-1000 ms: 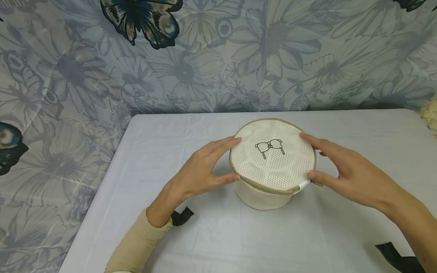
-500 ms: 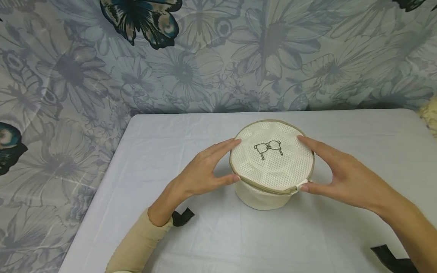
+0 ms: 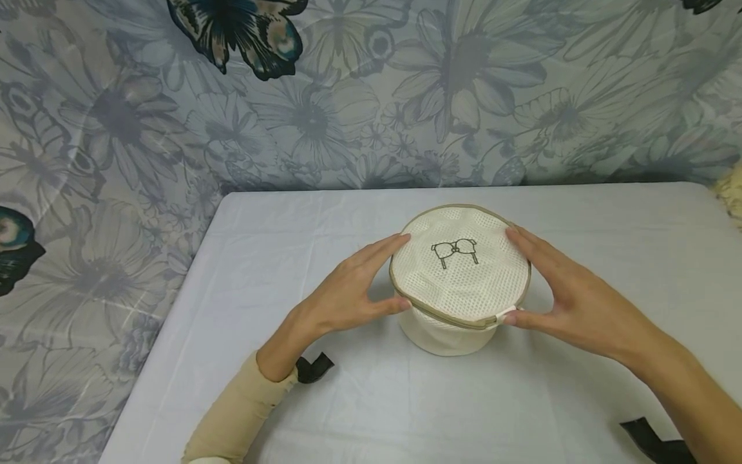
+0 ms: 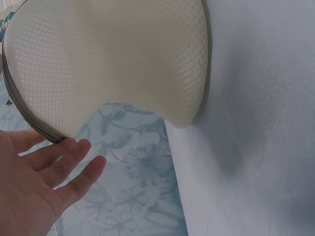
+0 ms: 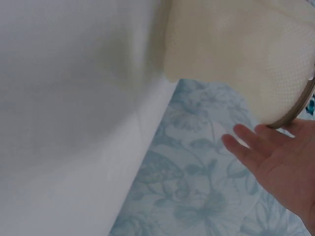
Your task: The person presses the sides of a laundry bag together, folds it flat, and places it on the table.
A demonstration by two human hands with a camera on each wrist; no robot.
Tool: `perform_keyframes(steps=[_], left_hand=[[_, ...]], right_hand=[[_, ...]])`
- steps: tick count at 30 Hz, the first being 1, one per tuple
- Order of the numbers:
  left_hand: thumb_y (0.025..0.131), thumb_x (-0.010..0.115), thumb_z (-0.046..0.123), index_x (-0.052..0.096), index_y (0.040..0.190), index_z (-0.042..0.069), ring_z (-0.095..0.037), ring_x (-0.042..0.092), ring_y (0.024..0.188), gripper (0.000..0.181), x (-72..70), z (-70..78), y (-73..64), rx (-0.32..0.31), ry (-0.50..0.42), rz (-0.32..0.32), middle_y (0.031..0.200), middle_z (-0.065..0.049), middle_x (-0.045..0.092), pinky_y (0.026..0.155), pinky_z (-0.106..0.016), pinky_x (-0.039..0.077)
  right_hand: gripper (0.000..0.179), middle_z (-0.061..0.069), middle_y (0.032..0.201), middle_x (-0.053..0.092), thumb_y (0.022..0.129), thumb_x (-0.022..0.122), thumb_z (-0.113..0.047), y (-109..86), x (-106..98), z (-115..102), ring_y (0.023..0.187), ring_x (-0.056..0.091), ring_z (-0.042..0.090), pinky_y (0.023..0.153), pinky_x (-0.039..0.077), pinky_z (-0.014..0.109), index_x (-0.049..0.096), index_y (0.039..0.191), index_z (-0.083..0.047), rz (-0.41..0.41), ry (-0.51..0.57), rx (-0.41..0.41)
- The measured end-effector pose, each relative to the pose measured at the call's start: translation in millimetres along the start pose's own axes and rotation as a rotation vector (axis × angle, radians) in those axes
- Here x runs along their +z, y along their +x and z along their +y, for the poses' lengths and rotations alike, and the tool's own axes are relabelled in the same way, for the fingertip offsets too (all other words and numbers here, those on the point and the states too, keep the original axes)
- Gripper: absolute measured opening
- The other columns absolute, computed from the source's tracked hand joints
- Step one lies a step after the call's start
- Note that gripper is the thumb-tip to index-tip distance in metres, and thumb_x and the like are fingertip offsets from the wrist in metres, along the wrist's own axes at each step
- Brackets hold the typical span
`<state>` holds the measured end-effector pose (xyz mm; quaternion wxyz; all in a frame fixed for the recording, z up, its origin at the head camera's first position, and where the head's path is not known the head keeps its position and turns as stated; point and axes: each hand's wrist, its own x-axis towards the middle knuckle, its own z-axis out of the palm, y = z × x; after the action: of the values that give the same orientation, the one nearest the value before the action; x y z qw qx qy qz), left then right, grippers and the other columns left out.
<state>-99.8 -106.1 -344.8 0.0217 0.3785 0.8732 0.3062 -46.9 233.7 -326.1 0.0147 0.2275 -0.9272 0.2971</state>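
Note:
A round cream mesh laundry bag (image 3: 464,283) stands upright on the table, its lid showing an embroidered pair of glasses and a tan zip round the rim. My left hand (image 3: 348,290) touches the rim from the left, thumb at the front and fingers further back. On the opposite side, my right hand (image 3: 591,303) touches the rim, its thumb beside the white zip tab (image 3: 504,316). In the left wrist view, extended fingertips meet the rim under the mesh wall (image 4: 123,59). Loosely spread fingers touch the tan zip (image 5: 298,105) in the right wrist view. The bag's inside is hidden.
A white cloth covers the table (image 3: 278,245). A black strap (image 3: 315,368) hangs by the left wrist, another black strap (image 3: 657,441) by the right forearm. Behind stands a grey floral backdrop (image 3: 324,116). Something yellowish (image 3: 729,193) shows at the right edge.
My right hand has shifted left, its thumb now lower along the front of the rim. The bag's right edge has moved slightly left with it. My left hand has barely moved.

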Motion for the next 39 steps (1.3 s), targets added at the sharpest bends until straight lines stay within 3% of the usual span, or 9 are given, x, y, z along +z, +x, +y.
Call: perform_keyframes(steps=[5,14,22,33,39], left_hand=[[0.085,0.037,0.083,0.020,0.160,0.023,-0.020,0.028,0.147,0.098,2.6,-1.2,0.4,-0.005,0.000,-0.005,0.161,-0.003,0.028,0.116,-0.045,0.030],[0.086,0.040,0.082,0.015,0.161,0.022,-0.018,0.023,0.148,0.099,6.5,-3.1,0.7,-0.010,-0.013,-0.046,0.163,-0.002,0.022,0.118,-0.043,0.027],[0.084,0.038,0.084,0.013,0.161,0.021,-0.022,0.024,0.148,0.103,9.2,-4.3,0.0,-0.030,0.010,-0.067,0.164,-0.006,0.022,0.116,-0.047,0.030],[0.081,0.039,0.087,0.010,0.161,0.021,-0.024,0.025,0.148,0.108,13.8,-6.5,-0.6,-0.024,0.042,-0.087,0.163,-0.011,0.022,0.115,-0.049,0.032],[0.083,0.056,0.077,0.009,0.161,0.020,-0.024,0.024,0.148,0.108,17.0,-7.0,0.5,-0.017,0.059,-0.091,0.164,-0.011,0.019,0.115,-0.048,0.032]], right_hand=[[0.118,0.002,0.165,0.019,0.072,0.090,-0.039,-0.2,3.2,-0.7,0.148,0.025,0.031,0.117,0.025,0.051,0.013,0.161,-0.028,-0.018,0.018,0.038],[0.120,0.003,0.165,0.016,0.072,0.089,-0.041,-2.1,12.1,0.4,0.147,0.025,0.036,0.107,0.030,0.066,0.010,0.161,-0.028,-0.031,0.033,0.072],[0.122,0.003,0.166,0.012,0.072,0.088,-0.042,-3.1,19.1,-1.2,0.148,0.022,0.035,0.104,0.032,0.068,0.008,0.161,-0.025,-0.030,0.027,0.059],[0.129,-0.002,0.167,0.005,0.068,0.087,-0.054,-2.9,26.7,-6.7,0.142,0.033,0.040,0.087,0.048,0.062,0.002,0.161,-0.025,-0.030,-0.074,0.080],[0.135,-0.001,0.167,0.004,0.063,0.087,-0.060,-1.8,29.8,-8.2,0.137,0.040,0.043,0.082,0.051,0.059,0.002,0.161,-0.023,-0.015,-0.096,0.073]])
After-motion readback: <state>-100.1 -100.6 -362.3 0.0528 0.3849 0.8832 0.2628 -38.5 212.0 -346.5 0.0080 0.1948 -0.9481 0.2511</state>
